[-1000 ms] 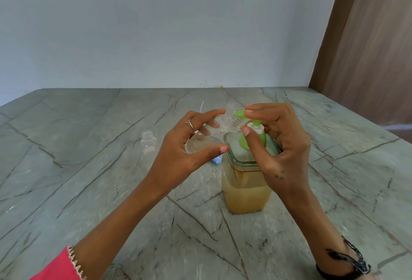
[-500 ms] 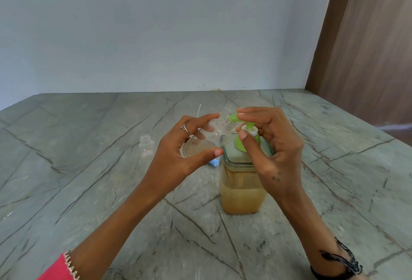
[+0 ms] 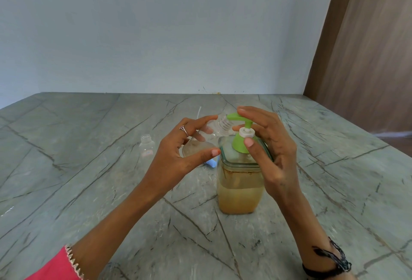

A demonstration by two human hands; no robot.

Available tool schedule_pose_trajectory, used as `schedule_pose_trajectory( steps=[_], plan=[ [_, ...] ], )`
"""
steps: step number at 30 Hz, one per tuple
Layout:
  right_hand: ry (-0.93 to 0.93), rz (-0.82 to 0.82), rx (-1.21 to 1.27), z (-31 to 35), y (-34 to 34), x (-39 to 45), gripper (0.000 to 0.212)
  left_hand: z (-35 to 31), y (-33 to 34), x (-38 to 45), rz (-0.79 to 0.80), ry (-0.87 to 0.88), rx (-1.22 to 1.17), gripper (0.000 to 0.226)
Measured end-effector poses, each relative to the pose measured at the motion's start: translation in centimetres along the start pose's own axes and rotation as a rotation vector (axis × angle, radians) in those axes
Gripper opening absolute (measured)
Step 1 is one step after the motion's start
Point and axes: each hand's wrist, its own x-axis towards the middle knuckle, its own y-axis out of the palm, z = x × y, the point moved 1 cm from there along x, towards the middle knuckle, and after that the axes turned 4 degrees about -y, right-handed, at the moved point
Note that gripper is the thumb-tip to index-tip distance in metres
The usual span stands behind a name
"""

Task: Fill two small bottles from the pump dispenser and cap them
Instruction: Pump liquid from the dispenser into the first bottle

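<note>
The left hand (image 3: 178, 157) holds a small clear bottle (image 3: 200, 143) on its side, thumb under the body and fingers curled over the top, so the bottle is pinched between them. The bottle is tilted with its threaded neck (image 3: 223, 125) pointing up and to the right, and the open mouth sits just under the tip of the green spout (image 3: 233, 116) of the pump dispenser (image 3: 240, 181). A ring shows on one finger of this hand.

The right hand (image 3: 272, 150) is at the pump head. Its fingers are only lightly bent: the upper ones lie flat across the top of the green spout, pressing on it, while the thumb rests against the green collar (image 3: 238, 146) below the white ring of the pump stem. The fingers are not wrapped round the pump.

The dispenser is a square clear jar standing upright on the grey marble counter (image 3: 89, 168), near the middle, about half full of cloudy yellow-brown liquid. The held bottle hovers in the air just left of the jar's shoulder.

A second small clear bottle (image 3: 147, 147) stands upright and uncapped on the counter, well to the left of the left hand. A small light-blue thing (image 3: 211, 164), perhaps a cap, peeks out on the counter below the held bottle, mostly hidden. A thin white tube (image 3: 198, 112) lies on the counter behind the hands.

A pink sleeve (image 3: 58, 266) covers the left forearm, and a dark wristband (image 3: 332, 262) circles the right wrist.
</note>
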Motion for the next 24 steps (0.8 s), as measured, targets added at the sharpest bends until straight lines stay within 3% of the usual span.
schedule_pose_trajectory(
  steps=[7,12,24],
  plan=[
    [-0.036,-0.024,-0.123,-0.45,0.28,0.14,0.031,-0.16,0.11,-0.03,0.002,-0.003,-0.010,0.049],
    [-0.041,-0.061,-0.041,-0.77,0.45,0.24,0.022,-0.10,0.04,0.00,0.009,0.014,-0.014,0.051],
    [-0.065,-0.102,-0.112,-0.39,0.48,0.70,0.016,0.06,-0.16,-0.04,0.024,0.075,0.049,0.052]
  ],
)
